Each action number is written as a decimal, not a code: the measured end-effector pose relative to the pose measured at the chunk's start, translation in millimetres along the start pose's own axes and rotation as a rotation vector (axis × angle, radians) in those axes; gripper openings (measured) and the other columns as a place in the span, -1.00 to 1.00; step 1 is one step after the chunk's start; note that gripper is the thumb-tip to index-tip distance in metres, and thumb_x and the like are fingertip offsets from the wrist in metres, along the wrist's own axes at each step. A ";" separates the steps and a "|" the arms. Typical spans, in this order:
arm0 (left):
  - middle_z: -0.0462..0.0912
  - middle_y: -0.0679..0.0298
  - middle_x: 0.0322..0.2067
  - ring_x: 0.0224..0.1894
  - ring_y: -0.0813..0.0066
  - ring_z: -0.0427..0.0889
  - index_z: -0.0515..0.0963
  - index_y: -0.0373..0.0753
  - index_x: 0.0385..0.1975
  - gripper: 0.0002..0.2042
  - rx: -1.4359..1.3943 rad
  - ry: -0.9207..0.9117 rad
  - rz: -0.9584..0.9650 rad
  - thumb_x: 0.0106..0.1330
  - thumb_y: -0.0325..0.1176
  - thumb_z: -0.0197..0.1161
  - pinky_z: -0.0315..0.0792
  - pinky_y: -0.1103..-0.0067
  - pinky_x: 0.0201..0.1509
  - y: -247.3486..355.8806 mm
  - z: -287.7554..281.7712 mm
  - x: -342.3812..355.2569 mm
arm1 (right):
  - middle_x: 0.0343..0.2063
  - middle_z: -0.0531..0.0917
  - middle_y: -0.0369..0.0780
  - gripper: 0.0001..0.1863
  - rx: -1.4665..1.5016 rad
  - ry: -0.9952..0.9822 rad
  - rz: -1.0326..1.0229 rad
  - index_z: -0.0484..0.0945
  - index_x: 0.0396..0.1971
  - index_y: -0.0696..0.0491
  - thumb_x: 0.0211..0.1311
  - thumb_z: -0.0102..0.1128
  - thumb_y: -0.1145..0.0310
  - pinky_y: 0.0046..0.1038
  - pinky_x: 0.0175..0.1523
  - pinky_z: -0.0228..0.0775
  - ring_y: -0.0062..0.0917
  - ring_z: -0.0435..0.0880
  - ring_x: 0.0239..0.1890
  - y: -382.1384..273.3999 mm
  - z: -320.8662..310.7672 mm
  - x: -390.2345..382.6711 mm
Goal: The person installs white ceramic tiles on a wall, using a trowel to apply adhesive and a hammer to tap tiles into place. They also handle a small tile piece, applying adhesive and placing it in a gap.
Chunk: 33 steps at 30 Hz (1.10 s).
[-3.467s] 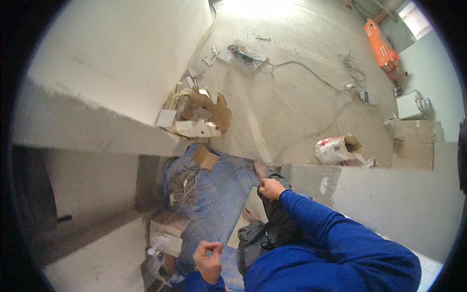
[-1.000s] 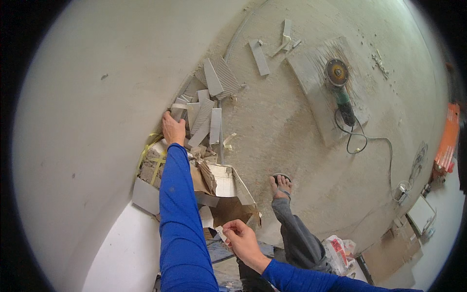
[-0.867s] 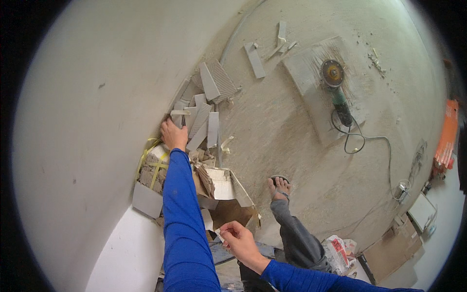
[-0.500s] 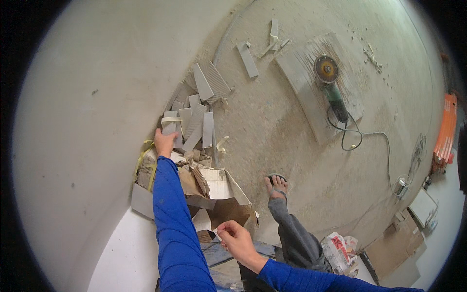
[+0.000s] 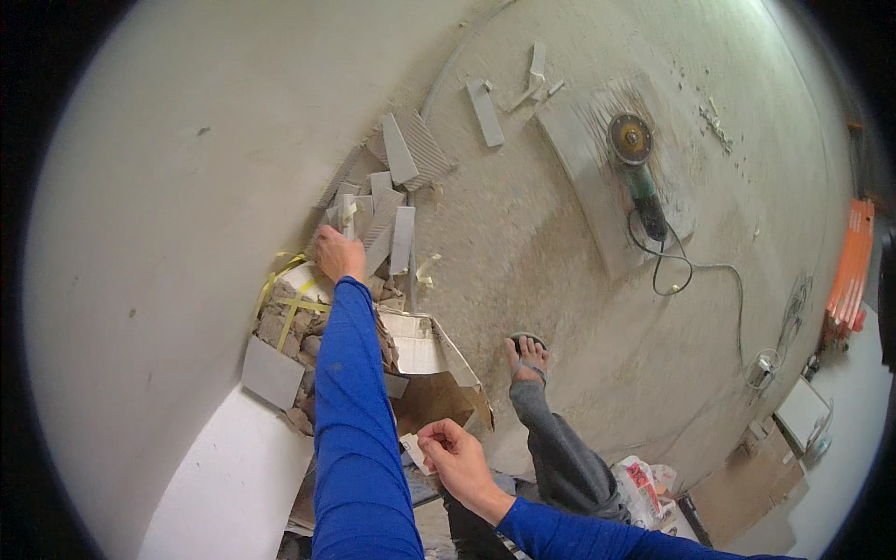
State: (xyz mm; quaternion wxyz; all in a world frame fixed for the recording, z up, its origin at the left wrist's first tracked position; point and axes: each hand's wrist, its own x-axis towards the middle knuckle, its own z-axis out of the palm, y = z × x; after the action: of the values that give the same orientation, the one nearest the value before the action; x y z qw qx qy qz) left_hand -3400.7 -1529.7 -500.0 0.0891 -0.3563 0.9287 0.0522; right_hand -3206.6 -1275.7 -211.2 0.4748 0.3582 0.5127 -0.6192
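Tile offcuts (image 5: 402, 239), grey and mostly cut into narrow strips, are heaped on the floor (image 5: 597, 373) against the wall (image 5: 168, 187), left of centre in the scene. The near left edge of the heap is reached by the left hand (image 5: 339, 254), whose fingers are bent down among the pieces, just beside a pale strip of tape (image 5: 349, 213). Whether anything is clasped in that grip cannot be told, since the fingertips are hidden. In the grip of the right hand (image 5: 459, 462), held nearer and farther right, a small pale piece (image 5: 413, 454) appears to be pinched between thumb and fingers.

The offcuts can be judged stiff, brittle and fairly heavy for their size, with edges likely to be sharp and faces made slippery by dust. A strip would best be taken by its two long sides near the middle, with the corners avoided; loose neighbours could be made to slide. The small piece looks light and suited to a fingertip pinch.

On the near side of the heap, brownish debris (image 5: 277, 325) is crossed by yellow straps (image 5: 303, 303), with a torn cardboard box (image 5: 439, 397) to its right. Farther right, an angle grinder (image 5: 642, 187) is laid on a large grey slab (image 5: 583, 168).
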 end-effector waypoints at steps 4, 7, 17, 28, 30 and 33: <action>0.56 -0.01 0.02 0.13 -0.03 0.56 0.42 -0.28 -0.10 -0.57 0.032 -0.018 0.054 0.12 -0.33 0.46 0.51 0.16 0.13 2.1 -16.2 -16.8 | -0.44 0.64 -0.31 -0.82 0.052 0.005 0.036 0.60 -0.16 0.16 0.39 0.22 0.36 -0.57 -0.33 0.43 -0.69 0.57 -0.43 -5.2 2.5 -1.9; 0.52 -0.12 0.11 0.19 -0.09 0.52 0.39 -0.35 0.07 -0.46 -0.329 -0.005 -0.035 0.09 -0.44 0.46 0.44 0.14 0.23 5.9 -15.3 -19.1 | -0.44 0.63 -0.31 -0.82 0.051 -0.010 0.097 0.59 -0.17 0.17 0.39 0.23 0.37 -0.58 -0.38 0.40 -0.71 0.56 -0.46 -6.9 4.9 -3.6; 0.71 0.13 -0.26 -0.36 0.24 0.73 0.62 -0.44 -0.09 -0.68 -1.537 -0.432 -0.375 0.19 -0.42 0.41 0.67 0.32 -0.25 -0.5 -136.4 -57.3 | -0.38 0.64 -0.30 -0.87 0.016 0.204 -0.191 0.57 -0.16 0.16 0.38 0.21 0.45 -0.58 -0.38 0.45 -0.67 0.59 -0.48 -7.1 -18.3 19.8; 0.65 0.21 0.00 -0.03 0.37 0.67 0.47 -0.38 0.18 -0.50 -1.493 -1.010 -0.457 0.25 -0.45 0.42 0.55 0.39 0.02 -53.2 -369.2 -334.9 | -0.07 0.68 -0.16 -0.59 -1.117 -0.073 -1.314 0.65 0.01 0.00 0.12 0.44 0.33 -0.16 0.18 0.38 -0.17 0.58 0.04 -131.6 17.2 -125.0; 0.64 0.22 0.01 0.00 0.37 0.64 0.46 -0.36 0.21 -0.48 -1.545 -1.008 -0.482 0.23 -0.47 0.42 0.52 0.40 0.07 -62.7 -398.5 -372.0 | -0.11 0.66 -0.19 -0.67 -1.391 -0.263 -1.310 0.68 -0.11 0.02 0.10 0.43 0.29 -0.20 0.11 0.42 -0.23 0.59 -0.02 -138.1 28.3 -156.9; 0.63 0.21 0.02 0.01 0.36 0.62 0.46 -0.34 0.22 -0.46 -1.616 -0.953 -0.558 0.21 -0.48 0.43 0.49 0.40 0.11 -84.0 -436.4 -422.5 | -0.20 0.64 -0.19 -0.79 -1.493 -0.569 -1.296 0.64 -0.27 0.05 0.14 0.39 0.29 -0.23 0.05 0.43 -0.28 0.60 -0.05 -134.9 44.3 -191.7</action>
State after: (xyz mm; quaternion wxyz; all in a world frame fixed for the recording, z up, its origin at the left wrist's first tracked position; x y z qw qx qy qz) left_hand -3091.7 -1386.4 10.0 0.1931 -0.4585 0.3624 0.7881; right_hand -3277.5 -1273.4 16.6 0.2552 -0.5337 0.7302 -0.3418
